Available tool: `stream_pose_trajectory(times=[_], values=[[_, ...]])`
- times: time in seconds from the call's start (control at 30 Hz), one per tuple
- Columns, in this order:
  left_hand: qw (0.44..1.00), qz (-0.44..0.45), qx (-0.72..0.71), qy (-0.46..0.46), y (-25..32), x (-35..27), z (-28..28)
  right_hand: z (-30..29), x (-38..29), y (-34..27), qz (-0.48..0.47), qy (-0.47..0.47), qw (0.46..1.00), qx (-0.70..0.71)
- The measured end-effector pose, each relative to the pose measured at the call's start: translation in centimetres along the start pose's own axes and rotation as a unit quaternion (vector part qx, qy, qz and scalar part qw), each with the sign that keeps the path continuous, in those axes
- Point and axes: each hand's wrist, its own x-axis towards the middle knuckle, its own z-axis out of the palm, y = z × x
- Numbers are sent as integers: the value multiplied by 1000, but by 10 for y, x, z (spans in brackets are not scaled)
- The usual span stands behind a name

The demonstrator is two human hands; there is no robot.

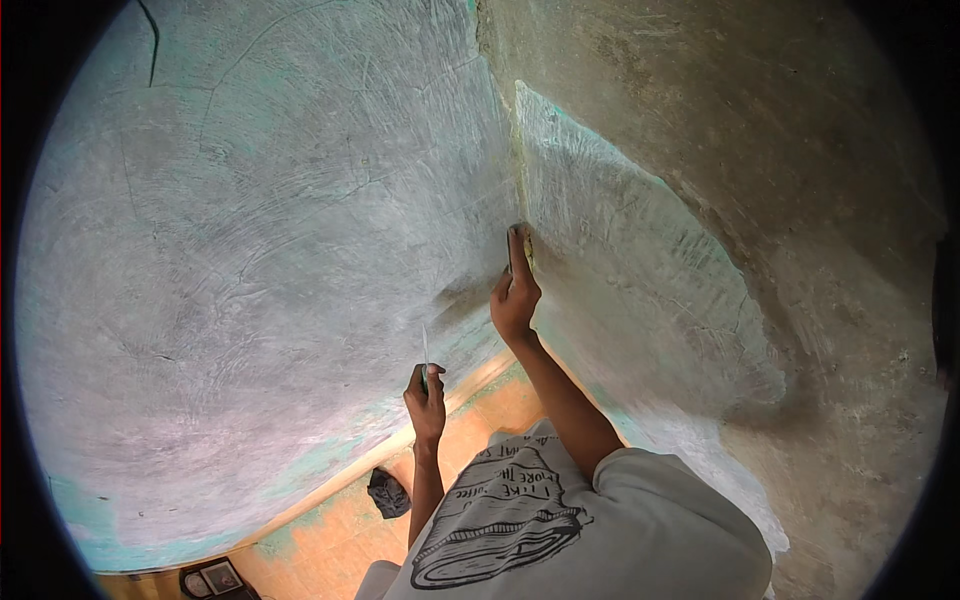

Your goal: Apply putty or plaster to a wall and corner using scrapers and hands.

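My left hand [426, 401] is raised in front of the bluish-grey plaster wall [262, 225], closed around the handle of a thin-bladed tool [425, 349] whose blade points up; its exact kind is unclear. Higher up, my right hand [517, 289] reaches into the wall corner [519, 172], its index finger extended along a flat, dark-edged object [511, 251] pressed at the corner. Most of that object is hidden by the fingers. Right of the corner, a lighter grey patch [637, 247] with a turquoise upper edge borders the rough brown wall [825, 187].
Below are orange floor tiles [337, 544] with greenish dust along the skirting. A dark crumpled bag or cloth [388, 493] lies on the floor near the left wall. At the lower left stands a dark object with framed pictures [220, 577]. Cracks run across the left wall.
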Motion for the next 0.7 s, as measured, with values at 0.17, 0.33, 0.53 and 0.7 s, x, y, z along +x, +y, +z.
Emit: stream_pose_trajectory(times=[0.17,0.33,0.53,0.7], values=[[1000,-6,1,-8,-3,2,1,4,5,-5,3,1,1000,29],[1000,-6,3,-11,-2,8,3,7,14,-10,-2,15,1000,13],[1000,-4,-11,-7,-4,8,-2,7,1,-1,27,16,1000,2],[1000,0,-3,-13,-4,6,-2,5,2,1,11,14,1000,-4]])
